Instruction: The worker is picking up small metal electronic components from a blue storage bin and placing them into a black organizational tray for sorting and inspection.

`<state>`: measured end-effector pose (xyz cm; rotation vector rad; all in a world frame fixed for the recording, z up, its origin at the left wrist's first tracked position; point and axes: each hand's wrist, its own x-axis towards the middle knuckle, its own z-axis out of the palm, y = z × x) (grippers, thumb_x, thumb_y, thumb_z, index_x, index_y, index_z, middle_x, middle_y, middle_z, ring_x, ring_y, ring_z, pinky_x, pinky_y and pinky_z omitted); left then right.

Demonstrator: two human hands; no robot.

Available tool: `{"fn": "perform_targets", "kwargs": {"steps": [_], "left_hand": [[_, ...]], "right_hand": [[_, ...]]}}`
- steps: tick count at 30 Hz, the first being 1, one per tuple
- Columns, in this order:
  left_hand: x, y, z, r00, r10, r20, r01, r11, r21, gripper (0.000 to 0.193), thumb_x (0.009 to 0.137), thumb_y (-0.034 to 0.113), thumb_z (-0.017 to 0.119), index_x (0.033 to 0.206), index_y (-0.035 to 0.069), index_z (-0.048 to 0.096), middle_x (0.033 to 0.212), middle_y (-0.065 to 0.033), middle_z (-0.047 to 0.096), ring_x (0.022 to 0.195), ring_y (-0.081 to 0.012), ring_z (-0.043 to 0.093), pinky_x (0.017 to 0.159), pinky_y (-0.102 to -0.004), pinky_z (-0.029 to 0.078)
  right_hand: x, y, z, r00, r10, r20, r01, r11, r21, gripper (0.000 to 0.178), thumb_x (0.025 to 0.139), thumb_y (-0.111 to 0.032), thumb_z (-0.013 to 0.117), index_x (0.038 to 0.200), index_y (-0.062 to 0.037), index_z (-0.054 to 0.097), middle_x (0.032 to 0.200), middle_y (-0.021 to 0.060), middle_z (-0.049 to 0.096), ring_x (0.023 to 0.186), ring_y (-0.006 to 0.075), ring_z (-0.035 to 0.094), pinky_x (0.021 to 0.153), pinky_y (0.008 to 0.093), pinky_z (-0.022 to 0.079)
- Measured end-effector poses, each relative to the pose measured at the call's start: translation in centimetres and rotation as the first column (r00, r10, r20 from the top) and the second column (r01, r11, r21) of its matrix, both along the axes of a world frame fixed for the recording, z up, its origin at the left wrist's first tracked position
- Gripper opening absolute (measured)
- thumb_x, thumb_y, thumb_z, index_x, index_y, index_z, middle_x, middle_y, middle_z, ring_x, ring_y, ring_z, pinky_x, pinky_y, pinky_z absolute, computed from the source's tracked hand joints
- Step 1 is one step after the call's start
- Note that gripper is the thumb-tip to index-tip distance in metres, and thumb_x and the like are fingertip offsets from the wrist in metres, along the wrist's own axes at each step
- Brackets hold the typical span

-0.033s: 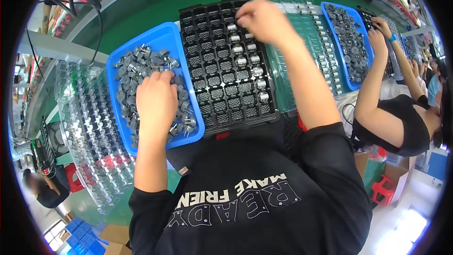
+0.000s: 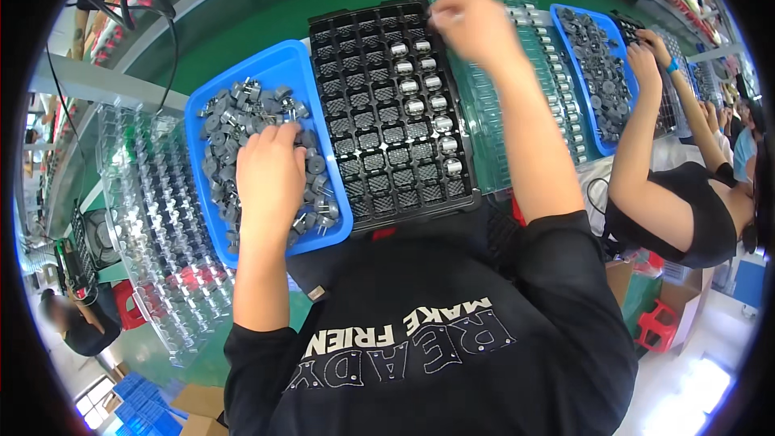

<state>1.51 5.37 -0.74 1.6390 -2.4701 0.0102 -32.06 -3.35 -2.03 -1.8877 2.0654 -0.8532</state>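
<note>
My left hand [image 2: 270, 173] rests in a blue tray [image 2: 196, 169] on a heap of grey round parts [image 2: 242, 113] with metal prongs. Its fingers curl down together among them, and the tips are hidden. My right hand [image 2: 476, 32] is at the far right corner of a black tray [image 2: 363, 117] with rows of pockets. The fingers are closed in a pinch, smeared by motion; a small pale glint shows at them, too blurred to name. Several shiny silver cylinders [image 2: 413, 106] lie in the tray's two right-hand columns of pockets.
Clear plastic trays with silver cylinders [image 2: 565, 101] lie to the right, and another clear tray [image 2: 165, 226] stands to the left. Further right, a co-worker's hands [image 2: 650, 52] work beside a second blue tray [image 2: 628, 85]. Black cables [image 2: 172, 48] hang at the upper left.
My right hand has shifted rightward, uncovering a silver cylinder in the right column near the far end of the black tray. The left hand stays on the grey parts.
</note>
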Motion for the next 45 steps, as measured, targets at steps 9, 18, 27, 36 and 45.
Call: {"fn": "perform_targets", "kwargs": {"steps": [9, 18, 27, 36, 45], "left_hand": [[2.0, 1.0, 1.5, 0.808, 0.084, -0.583, -0.138, 0.989, -0.049, 0.022, 0.091, 0.006, 0.066, 0.112, 0.008, 0.072, 0.108, -0.0147, 0.068, 0.099, -0.0314, 0.067, 0.085, -0.0381, 0.053], [5.9, 3.0, 0.2, -0.401, 0.582, -0.708, 0.545, 0.772, 0.326, 0.023, 0.103, 0.030, 0.061, 0.109, 0.008, 0.060, 0.121, -0.0186, 0.066, 0.087, -0.0203, 0.067, 0.075, -0.0310, 0.056], [3.9, 4.0, 1.8, -0.431, 0.631, -0.645, 0.603, 0.733, 0.315, 0.042, 0.107, 0.028, 0.049, 0.136, -0.002, 0.055, 0.125, -0.0144, 0.063, 0.090, -0.0166, 0.063, 0.082, -0.0313, 0.054], [1.7, 5.8, 2.5, -0.174, 0.524, -0.834, 0.586, 0.736, 0.339, 0.041, 0.106, 0.021, 0.051, 0.140, -0.002, 0.051, 0.123, -0.0171, 0.065, 0.088, -0.0174, 0.068, 0.082, -0.0333, 0.060], [-0.1, 7.5, 3.1, -0.262, 0.388, -0.884, 0.489, 0.843, 0.225, 0.031, 0.106, 0.017, 0.054, 0.129, -0.003, 0.058, 0.106, -0.0083, 0.070, 0.087, -0.0112, 0.068, 0.079, -0.0248, 0.056]], "right_hand": [[-16.7, -1.1, -6.1, 0.834, -0.448, -0.322, 0.496, 0.865, 0.081, 0.043, 0.085, -0.047, 0.071, 0.105, -0.0087, 0.072, 0.106, 0.0161, 0.074, 0.102, 0.0339, 0.070, 0.089, 0.0432, 0.053], [-23.7, -2.7, -9.6, 0.994, -0.107, -0.020, 0.108, 0.989, 0.100, 0.022, 0.096, -0.022, 0.063, 0.113, -0.0100, 0.070, 0.102, 0.0130, 0.074, 0.099, 0.0257, 0.070, 0.089, 0.0345, 0.051], [-9.0, 1.8, -1.2, 0.980, -0.168, 0.107, 0.175, 0.983, -0.060, 0.024, 0.098, -0.021, 0.063, 0.116, -0.0067, 0.067, 0.104, 0.0090, 0.074, 0.087, 0.0129, 0.066, 0.077, 0.0295, 0.052], [12.9, 15.7, 4.5, 0.478, 0.323, 0.817, -0.316, 0.931, -0.183, 0.021, 0.090, 0.006, 0.068, 0.110, 0.0056, 0.066, 0.105, 0.0143, 0.072, 0.087, 0.0157, 0.071, 0.078, 0.0267, 0.058], [16.3, 15.6, 5.0, 0.776, 0.590, 0.223, -0.362, 0.706, -0.609, 0.032, 0.075, -0.007, 0.086, 0.104, 0.0013, 0.074, 0.093, 0.0124, 0.072, 0.084, 0.0215, 0.068, 0.072, 0.0297, 0.055]]}}
